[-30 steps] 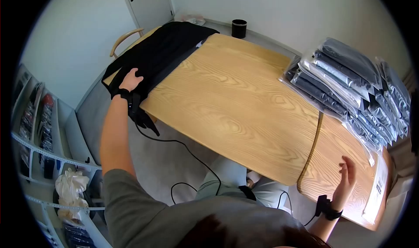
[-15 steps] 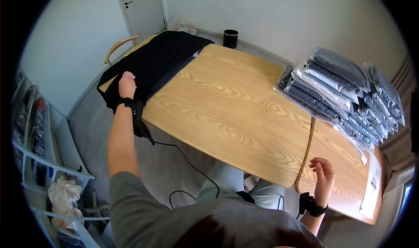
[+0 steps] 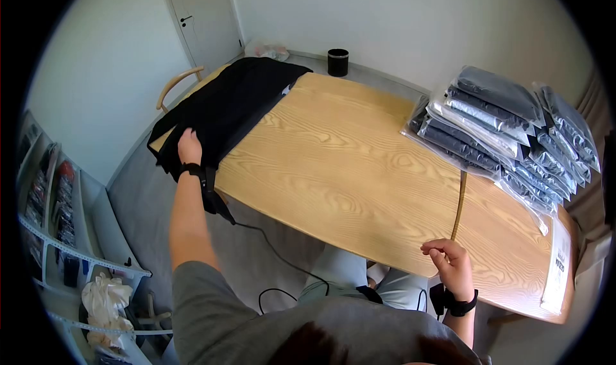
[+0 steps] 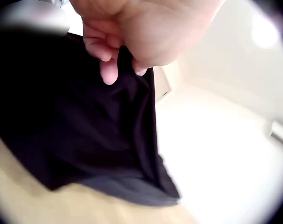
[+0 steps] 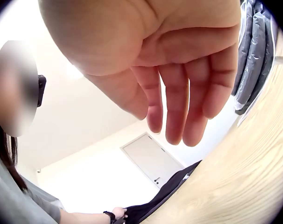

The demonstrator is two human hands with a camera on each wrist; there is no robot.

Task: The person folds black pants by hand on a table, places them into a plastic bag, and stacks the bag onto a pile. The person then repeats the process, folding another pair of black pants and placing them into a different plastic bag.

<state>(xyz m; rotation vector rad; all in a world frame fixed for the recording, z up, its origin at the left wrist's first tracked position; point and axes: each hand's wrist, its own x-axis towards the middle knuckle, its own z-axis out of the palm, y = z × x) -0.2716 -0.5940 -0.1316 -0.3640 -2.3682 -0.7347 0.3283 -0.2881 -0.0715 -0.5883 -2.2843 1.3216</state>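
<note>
A black garment (image 3: 224,102) lies across the left end of the wooden table (image 3: 333,153), part of it hanging past the near edge. The left hand (image 3: 190,148) is at its near side; in the left wrist view that hand (image 4: 132,32) pinches a fold of the black cloth (image 4: 85,121) between thumb and fingers. Above the table's near edge, the right hand (image 3: 454,266) holds nothing. The right wrist view shows the right hand (image 5: 178,70) with fingers loosely bent and apart from the thumb.
Plastic-bagged folded clothes (image 3: 494,121) are stacked on the table's right side, by a white printed sheet (image 3: 557,272). A brown cord (image 3: 459,204) crosses the tabletop. A chair (image 3: 176,86) stands behind the left end; shelves (image 3: 77,256) line the left. A black cable (image 3: 276,246) hangs near the legs.
The right hand has moved left along the table's near edge. The left hand stays at the garment, its fingers drawn in more than a second ago. The head view has shifted slightly.
</note>
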